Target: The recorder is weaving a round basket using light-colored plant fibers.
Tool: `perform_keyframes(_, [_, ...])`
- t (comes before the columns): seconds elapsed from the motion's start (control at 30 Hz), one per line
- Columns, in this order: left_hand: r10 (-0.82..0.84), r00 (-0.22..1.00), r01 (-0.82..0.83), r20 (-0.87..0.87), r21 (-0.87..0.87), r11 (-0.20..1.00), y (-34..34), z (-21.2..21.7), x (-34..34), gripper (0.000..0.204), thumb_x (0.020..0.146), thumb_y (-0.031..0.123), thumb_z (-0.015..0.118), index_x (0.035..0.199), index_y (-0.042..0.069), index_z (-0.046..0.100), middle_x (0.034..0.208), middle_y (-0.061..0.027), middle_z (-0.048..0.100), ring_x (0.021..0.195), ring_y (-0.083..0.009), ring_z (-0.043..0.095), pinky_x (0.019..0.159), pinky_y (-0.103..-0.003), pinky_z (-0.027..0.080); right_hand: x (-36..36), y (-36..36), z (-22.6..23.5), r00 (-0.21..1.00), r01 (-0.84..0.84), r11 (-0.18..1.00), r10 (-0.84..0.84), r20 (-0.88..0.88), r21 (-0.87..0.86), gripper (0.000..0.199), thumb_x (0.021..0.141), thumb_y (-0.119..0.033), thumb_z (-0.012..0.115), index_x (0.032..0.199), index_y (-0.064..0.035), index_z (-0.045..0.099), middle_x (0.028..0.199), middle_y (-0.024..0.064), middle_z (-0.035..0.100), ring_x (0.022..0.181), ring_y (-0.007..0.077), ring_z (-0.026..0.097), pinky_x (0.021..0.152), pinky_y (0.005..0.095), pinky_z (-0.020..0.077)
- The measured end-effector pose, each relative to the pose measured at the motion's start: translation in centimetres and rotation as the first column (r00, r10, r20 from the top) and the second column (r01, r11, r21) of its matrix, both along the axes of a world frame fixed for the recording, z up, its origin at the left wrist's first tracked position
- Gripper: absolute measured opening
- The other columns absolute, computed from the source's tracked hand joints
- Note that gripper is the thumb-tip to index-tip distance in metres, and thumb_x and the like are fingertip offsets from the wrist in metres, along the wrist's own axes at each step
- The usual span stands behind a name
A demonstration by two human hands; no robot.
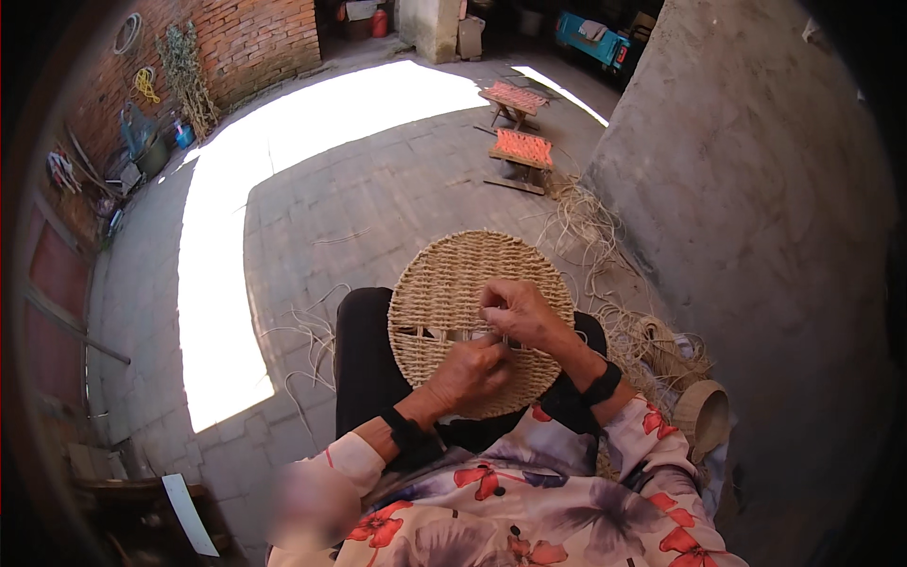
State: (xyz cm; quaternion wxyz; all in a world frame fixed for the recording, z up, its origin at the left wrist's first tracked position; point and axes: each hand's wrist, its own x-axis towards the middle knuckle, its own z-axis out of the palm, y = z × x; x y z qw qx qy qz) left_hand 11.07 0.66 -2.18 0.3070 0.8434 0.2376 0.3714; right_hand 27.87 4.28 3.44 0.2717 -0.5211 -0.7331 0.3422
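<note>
A round, tan panel (453, 274) woven from twisted straw cord lies across my lap. A narrow gap with bare cross-strands runs over its middle, and dark cloth shows through on the left side. My left hand (472, 370) is closed over the panel just below this gap, its fingertips at the opening. Just above it, my right hand (524, 314) has thumb and forefinger pinched together over the right part of the weave. The hands nearly touch. Whatever their fingertips grip is too small or hidden to name.
Loose straw strands (590, 222) and a heap of cord (652, 340) lie to my right, near a woven basket (701, 416) and a grey wall (756, 189). Two low stools with red woven seats (522, 146) stand ahead. Thin strands (316, 340) trail by my left knee.
</note>
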Motion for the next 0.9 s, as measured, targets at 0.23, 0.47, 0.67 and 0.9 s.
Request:
perform_keyframes(0.23, [0.038,0.998,-0.023,0.058,-0.237,0.971,0.2,0.4,-0.2,0.008,0.081,0.005,0.065,0.089,0.003,0.066,0.082,-0.0135,0.065,0.073,-0.0266,0.067,0.067,-0.034,0.052,2.1,-4.0,1.2,0.789,0.101,0.94,-0.275,-0.549,-0.325,0.017,0.099,-0.012,0.056,0.107,0.0018,0.064,0.084,0.0073,0.068,0.066,0.0098,0.066,0.058,0.022,0.0564])
perform_keyframes(0.47, [0.142,0.987,-0.051,0.078,-0.681,0.731,0.5,-0.2,0.0,0.014,0.089,0.013,0.064,0.089,-0.001,0.066,0.082,-0.0061,0.069,0.072,-0.0114,0.065,0.063,-0.028,0.053,3.5,-5.5,-0.6,0.747,0.226,0.945,-0.324,-0.581,-0.236,0.016,0.099,-0.017,0.061,0.096,-0.0014,0.062,0.085,0.0067,0.069,0.064,0.009,0.066,0.052,0.0213,0.0537])
perform_keyframes(0.67, [0.197,0.966,0.063,0.169,-0.89,0.451,0.6,1.8,0.4,0.015,0.096,0.016,0.061,0.095,0.001,0.064,0.083,-0.0046,0.067,0.071,-0.0089,0.065,0.064,-0.022,0.055,3.7,-5.7,-2.2,0.604,0.129,0.939,-0.329,-0.726,-0.318,0.017,0.094,-0.017,0.068,0.093,-0.0024,0.058,0.085,0.0068,0.069,0.064,0.0096,0.066,0.053,0.0217,0.0536])
perform_keyframes(0.9, [0.232,0.951,0.099,0.205,-0.911,0.401,1.0,1.7,-0.1,0.016,0.097,0.018,0.06,0.097,0.002,0.062,0.09,-0.0045,0.067,0.075,-0.0102,0.065,0.067,-0.024,0.056,2.6,-6.8,-1.4,0.529,0.119,0.913,-0.391,-0.753,-0.39,0.011,0.091,-0.006,0.067,0.098,0.0001,0.062,0.088,0.0071,0.069,0.074,0.0116,0.068,0.065,0.0238,0.057])
